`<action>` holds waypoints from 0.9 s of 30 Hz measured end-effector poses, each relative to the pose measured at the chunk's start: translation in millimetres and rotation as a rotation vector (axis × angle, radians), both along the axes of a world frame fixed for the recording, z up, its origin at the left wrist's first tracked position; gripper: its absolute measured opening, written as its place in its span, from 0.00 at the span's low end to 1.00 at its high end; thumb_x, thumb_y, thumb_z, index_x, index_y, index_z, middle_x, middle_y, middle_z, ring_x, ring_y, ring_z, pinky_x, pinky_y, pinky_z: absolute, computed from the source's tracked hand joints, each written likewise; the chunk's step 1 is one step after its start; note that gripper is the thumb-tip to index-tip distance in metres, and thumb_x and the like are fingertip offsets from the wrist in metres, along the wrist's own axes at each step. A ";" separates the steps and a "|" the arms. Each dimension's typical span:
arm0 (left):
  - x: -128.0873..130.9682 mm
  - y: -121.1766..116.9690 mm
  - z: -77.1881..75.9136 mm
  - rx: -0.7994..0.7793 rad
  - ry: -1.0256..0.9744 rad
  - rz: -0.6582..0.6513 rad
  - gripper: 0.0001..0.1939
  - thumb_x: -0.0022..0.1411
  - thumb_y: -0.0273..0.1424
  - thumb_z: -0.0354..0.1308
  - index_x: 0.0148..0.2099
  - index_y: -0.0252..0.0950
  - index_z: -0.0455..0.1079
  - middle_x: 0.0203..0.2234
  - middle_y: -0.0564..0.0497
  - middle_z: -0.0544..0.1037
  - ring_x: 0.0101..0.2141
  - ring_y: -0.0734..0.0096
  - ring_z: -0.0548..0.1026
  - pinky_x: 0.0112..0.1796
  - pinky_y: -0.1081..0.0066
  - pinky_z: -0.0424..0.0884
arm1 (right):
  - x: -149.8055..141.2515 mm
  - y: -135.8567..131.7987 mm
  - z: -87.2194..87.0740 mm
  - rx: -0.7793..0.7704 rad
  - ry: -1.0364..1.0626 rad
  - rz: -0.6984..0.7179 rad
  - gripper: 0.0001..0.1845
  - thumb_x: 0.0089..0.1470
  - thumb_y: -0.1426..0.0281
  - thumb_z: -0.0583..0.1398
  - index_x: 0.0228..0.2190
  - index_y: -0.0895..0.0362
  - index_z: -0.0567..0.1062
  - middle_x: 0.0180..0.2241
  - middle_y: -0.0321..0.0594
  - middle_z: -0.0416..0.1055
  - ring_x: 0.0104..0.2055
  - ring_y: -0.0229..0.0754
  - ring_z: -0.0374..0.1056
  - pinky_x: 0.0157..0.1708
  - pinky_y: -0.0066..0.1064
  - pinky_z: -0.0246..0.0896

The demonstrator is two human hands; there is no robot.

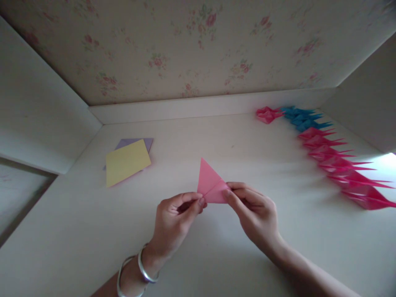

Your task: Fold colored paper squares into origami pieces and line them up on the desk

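Above the white tabletop (216, 255), pink folded paper (212, 183) pinched between both hands (214, 199)

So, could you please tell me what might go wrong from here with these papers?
The left hand and right hand pinch the pink paper at separate spots, so uneven pulling could crease or tear it. The yellow sheet lies loosely askew over the purple paper, so a brush might slide it. A wide rightward swing could knock the folded pieces.

Pink triangle (212, 185): matt paper. Bangles (141, 266): shiny metal. Pointed shapes (365, 195): glossy paper. Tabletop (204, 255): smooth.
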State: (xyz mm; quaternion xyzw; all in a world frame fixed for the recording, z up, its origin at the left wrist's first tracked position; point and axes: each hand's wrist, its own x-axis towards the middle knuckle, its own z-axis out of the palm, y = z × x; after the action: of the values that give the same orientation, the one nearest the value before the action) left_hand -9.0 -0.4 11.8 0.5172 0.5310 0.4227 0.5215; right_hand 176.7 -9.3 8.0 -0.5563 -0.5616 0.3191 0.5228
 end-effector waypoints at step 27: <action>0.7 11.7 -8.8 -0.172 -0.109 -0.241 0.11 0.59 0.36 0.65 0.41 0.34 0.76 0.29 0.50 0.80 0.29 0.72 0.74 0.32 0.75 0.70 | 0.6 13.2 -12.1 -0.430 0.540 0.150 0.22 0.51 0.60 0.67 0.47 0.56 0.75 0.31 0.39 0.80 0.33 0.42 0.75 0.36 0.31 0.69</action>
State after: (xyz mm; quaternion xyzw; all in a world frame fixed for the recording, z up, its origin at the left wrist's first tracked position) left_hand -8.3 11.3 3.0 0.5070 0.4703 0.3374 0.6387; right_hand 177.4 4.0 -4.1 -0.5065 -0.3622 0.6031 0.4986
